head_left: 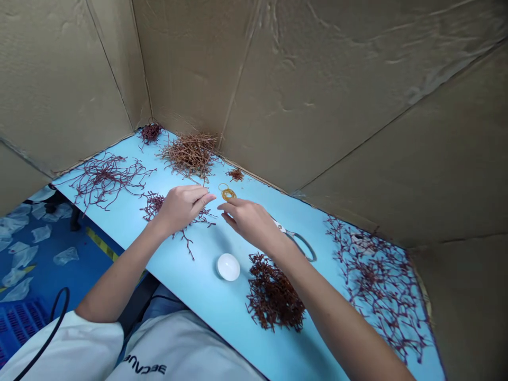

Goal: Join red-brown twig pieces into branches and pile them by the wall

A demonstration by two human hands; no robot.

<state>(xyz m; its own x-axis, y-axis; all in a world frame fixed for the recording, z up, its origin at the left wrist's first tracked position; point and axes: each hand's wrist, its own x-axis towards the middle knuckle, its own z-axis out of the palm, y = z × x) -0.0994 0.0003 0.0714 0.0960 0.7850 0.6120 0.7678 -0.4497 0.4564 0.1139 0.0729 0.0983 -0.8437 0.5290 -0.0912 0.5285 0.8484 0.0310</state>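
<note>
Reaching near the yellow rubber bands, the right hand is staying half open, while the left hand is holding its fingers closed.

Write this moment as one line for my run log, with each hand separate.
left hand: over red branching sprigs | right hand: near yellow rubber bands | nothing clearly held

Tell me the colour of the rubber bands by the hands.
The rubber bands are amber yellow, clearest in the head view.

Thin amber rubber bands lie loosely tangled.
</note>
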